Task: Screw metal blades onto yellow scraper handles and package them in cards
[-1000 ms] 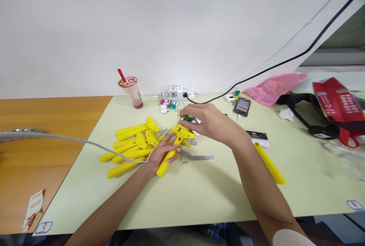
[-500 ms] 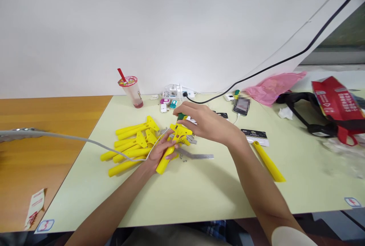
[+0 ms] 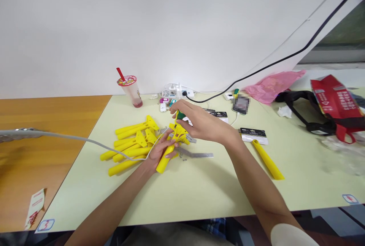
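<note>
My left hand (image 3: 161, 149) is closed around a yellow plastic scraper handle (image 3: 165, 159), its flared head tilted up toward my other hand. Over that head, my right hand (image 3: 196, 118) grips a screwdriver with a green and yellow grip (image 3: 180, 115); its tip is hard to make out. Several similar yellow handles (image 3: 128, 168) lie in a pile to the left. Just right of my left hand are a flat metal strip (image 3: 201, 155) and a few tiny screws (image 3: 184, 159). More grey metal pieces show partly behind the held head.
A cup with a red straw (image 3: 134, 92) stands at the back left, near a power strip (image 3: 172, 92). A white cable (image 3: 114, 149) crosses over my left wrist. To the right are a phone (image 3: 241, 104), a lone yellow handle (image 3: 268, 160), a pink bag (image 3: 273, 86) and a red box (image 3: 335, 101).
My right hand has shifted slightly left and turned, with the screwdriver more upright above the yellow head. My left hand keeps its hold in nearly the same place.
</note>
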{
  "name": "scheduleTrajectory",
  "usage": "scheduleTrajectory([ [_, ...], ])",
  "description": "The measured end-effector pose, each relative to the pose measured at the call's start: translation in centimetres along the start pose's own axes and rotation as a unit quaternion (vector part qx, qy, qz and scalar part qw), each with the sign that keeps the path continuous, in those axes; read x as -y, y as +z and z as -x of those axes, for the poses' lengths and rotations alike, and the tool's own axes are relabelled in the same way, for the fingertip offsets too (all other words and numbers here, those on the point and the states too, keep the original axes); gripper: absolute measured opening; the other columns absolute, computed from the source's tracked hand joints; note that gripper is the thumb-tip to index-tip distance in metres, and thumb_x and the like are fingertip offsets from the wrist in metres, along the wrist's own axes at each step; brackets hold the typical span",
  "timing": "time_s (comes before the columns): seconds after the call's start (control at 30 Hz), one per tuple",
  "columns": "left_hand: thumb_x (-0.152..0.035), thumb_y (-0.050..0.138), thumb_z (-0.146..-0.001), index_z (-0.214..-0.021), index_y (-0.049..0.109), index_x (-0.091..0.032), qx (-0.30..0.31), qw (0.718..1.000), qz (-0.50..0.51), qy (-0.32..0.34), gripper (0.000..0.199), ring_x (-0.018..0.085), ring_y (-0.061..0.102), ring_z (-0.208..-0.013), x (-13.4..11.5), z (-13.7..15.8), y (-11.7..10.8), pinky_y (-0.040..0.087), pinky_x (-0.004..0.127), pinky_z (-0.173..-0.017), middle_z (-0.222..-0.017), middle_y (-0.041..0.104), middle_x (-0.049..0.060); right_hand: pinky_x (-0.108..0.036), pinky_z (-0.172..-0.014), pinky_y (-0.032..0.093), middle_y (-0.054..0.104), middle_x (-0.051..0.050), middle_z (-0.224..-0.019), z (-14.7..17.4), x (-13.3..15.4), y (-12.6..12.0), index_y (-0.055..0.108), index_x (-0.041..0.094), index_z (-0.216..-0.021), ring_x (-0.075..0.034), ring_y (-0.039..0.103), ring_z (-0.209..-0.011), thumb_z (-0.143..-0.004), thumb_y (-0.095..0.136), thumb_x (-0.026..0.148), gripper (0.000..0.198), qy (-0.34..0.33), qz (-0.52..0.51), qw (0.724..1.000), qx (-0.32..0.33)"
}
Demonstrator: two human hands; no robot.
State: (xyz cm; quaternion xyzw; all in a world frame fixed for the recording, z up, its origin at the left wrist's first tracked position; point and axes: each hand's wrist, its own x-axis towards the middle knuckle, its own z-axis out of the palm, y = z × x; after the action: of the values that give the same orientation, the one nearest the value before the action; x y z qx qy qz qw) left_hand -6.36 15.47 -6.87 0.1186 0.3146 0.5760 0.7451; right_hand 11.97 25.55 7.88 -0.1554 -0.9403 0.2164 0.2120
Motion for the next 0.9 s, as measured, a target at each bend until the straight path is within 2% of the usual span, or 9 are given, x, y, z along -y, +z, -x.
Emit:
scheduleTrajectory([
  [0.13,-0.008,0.087,-0.076,-0.124,0.059,-0.026,0.002,1.0,-0.011,0.011,0.058,0.011,0.068,-0.075,-0.05,0.14,0.31,0.031,0.011,-0.037,-0.099,0.065,0.002,-0.033,-0.073,0.041,0.069,-0.008,-0.116,-0.3,-0.25,0.11,0.057,0.023,-0.111,-0.02,0.059,-0.083,-0.109,0.057,0.027,0.005,0.008,0.047,0.999,-0.022],
  [0.23,-0.009,0.086,-0.077,-0.123,0.06,-0.025,0.008,1.0,-0.023,0.011,0.056,0.012,0.069,-0.076,-0.01,0.19,0.55,0.031,0.012,-0.037,-0.102,0.066,0.003,-0.033,-0.07,0.038,0.068,-0.009,-0.113,-0.29,-0.35,0.14,0.056,0.022,-0.108,-0.019,0.057,-0.079,-0.11,0.057,0.034,0.013,0.023,0.087,0.996,-0.027],
  [0.3,-0.008,0.085,-0.077,-0.123,0.06,-0.025,0.002,1.0,-0.021,0.008,0.056,0.011,0.069,-0.075,-0.07,0.16,0.59,0.031,0.012,-0.037,-0.102,0.066,0.003,-0.034,-0.072,0.041,0.066,-0.01,-0.122,-0.1,-0.34,0.08,0.055,0.022,-0.114,-0.02,0.059,-0.085,-0.108,0.057,0.029,0.009,0.028,0.071,0.997,-0.021],
  [0.37,-0.008,0.085,-0.076,-0.123,0.059,-0.026,-0.007,1.0,-0.014,0.006,0.057,0.011,0.068,-0.074,-0.19,0.1,0.54,0.031,0.012,-0.037,-0.101,0.066,0.002,-0.035,-0.078,0.045,0.062,-0.012,-0.132,0.05,-0.27,0.03,0.052,0.022,-0.122,-0.021,0.061,-0.093,-0.104,0.054,0.017,0.019,0.018,0.033,0.999,-0.013],
  [0.47,-0.006,0.086,-0.075,-0.123,0.058,-0.027,-0.014,1.0,-0.008,0.009,0.059,0.01,0.067,-0.072,-0.32,0.08,0.47,0.031,0.012,-0.036,-0.101,0.066,0.001,-0.036,-0.084,0.047,0.063,-0.011,-0.132,-0.08,-0.16,0.19,0.052,0.023,-0.122,-0.022,0.062,-0.097,-0.104,0.05,0.013,0.021,-0.002,0.002,1.0,-0.016],
  [0.53,-0.006,0.086,-0.074,-0.123,0.058,-0.027,-0.01,1.0,-0.008,0.01,0.06,0.01,0.067,-0.073,-0.25,0.13,0.5,0.031,0.012,-0.036,-0.1,0.066,0.001,-0.035,-0.08,0.046,0.067,-0.01,-0.123,-0.36,-0.1,0.46,0.053,0.023,-0.116,-0.022,0.062,-0.092,-0.108,0.053,0.023,0.008,0.001,0.019,0.999,-0.026],
  [0.63,-0.006,0.087,-0.075,-0.124,0.058,-0.027,0.0,1.0,-0.012,0.002,0.061,0.01,0.068,-0.075,-0.02,0.25,0.62,0.032,0.012,-0.036,-0.102,0.065,0.001,-0.034,-0.072,0.041,0.07,-0.009,-0.114,-0.59,-0.02,0.81,0.053,0.023,-0.114,-0.021,0.06,-0.08,-0.11,0.058,0.04,0.019,0.033,0.062,0.997,-0.041],
  [0.83,-0.007,0.086,-0.078,-0.124,0.059,-0.026,0.006,1.0,-0.014,0.003,0.056,0.011,0.067,-0.076,-0.13,0.34,0.51,0.033,0.011,-0.037,-0.099,0.064,0.001,-0.035,-0.082,0.048,0.063,-0.012,-0.135,-0.2,0.2,0.47,0.048,0.024,-0.129,-0.022,0.065,-0.097,-0.104,0.05,0.015,0.027,-0.005,-0.014,1.0,-0.011],
  [0.9,-0.007,0.085,-0.077,-0.124,0.059,-0.027,0.009,1.0,-0.013,0.006,0.057,0.011,0.068,-0.077,-0.22,0.39,0.45,0.033,0.011,-0.037,-0.1,0.064,0.002,-0.037,-0.087,0.048,0.065,-0.011,-0.131,-0.27,0.25,0.38,0.051,0.025,-0.124,-0.022,0.065,-0.099,-0.107,0.049,0.018,0.019,-0.016,-0.027,0.999,-0.022],
])
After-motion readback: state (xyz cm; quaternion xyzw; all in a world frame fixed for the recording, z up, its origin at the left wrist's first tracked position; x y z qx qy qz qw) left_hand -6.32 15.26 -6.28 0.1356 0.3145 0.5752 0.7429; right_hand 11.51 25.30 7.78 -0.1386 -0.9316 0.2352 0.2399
